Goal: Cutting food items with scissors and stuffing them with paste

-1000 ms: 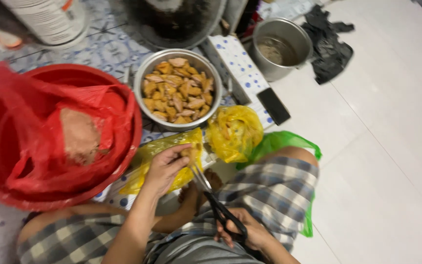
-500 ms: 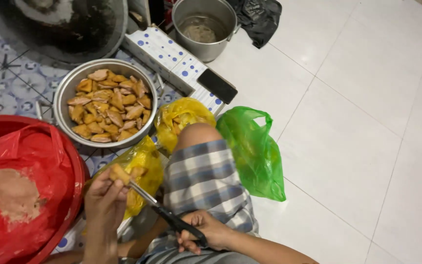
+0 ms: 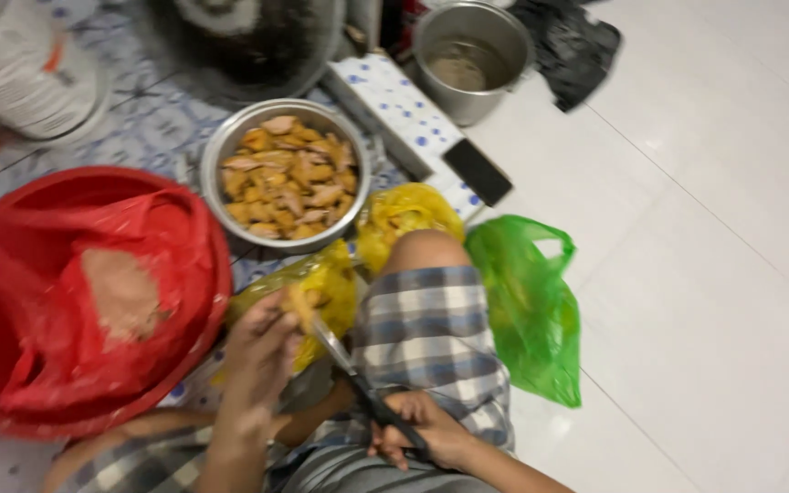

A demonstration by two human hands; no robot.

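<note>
A steel bowl [image 3: 289,173] heaped with yellow-coated meat pieces sits on the patterned floor, just beside a big red basin [image 3: 189,315] lined with a red plastic bag [image 3: 75,301] that holds a pale lump. A knotted yellow bag [image 3: 408,219] lies beside the bowl, and a green plastic bag [image 3: 527,306] slumps on the white tiles [image 3: 714,274]. Further back stand a steel pot [image 3: 472,59], a white box with blue dots [image 3: 394,110] with a black phone [image 3: 477,171] at its near end, a crumpled black bag [image 3: 573,46] and a white bucket [image 3: 25,68].
</note>
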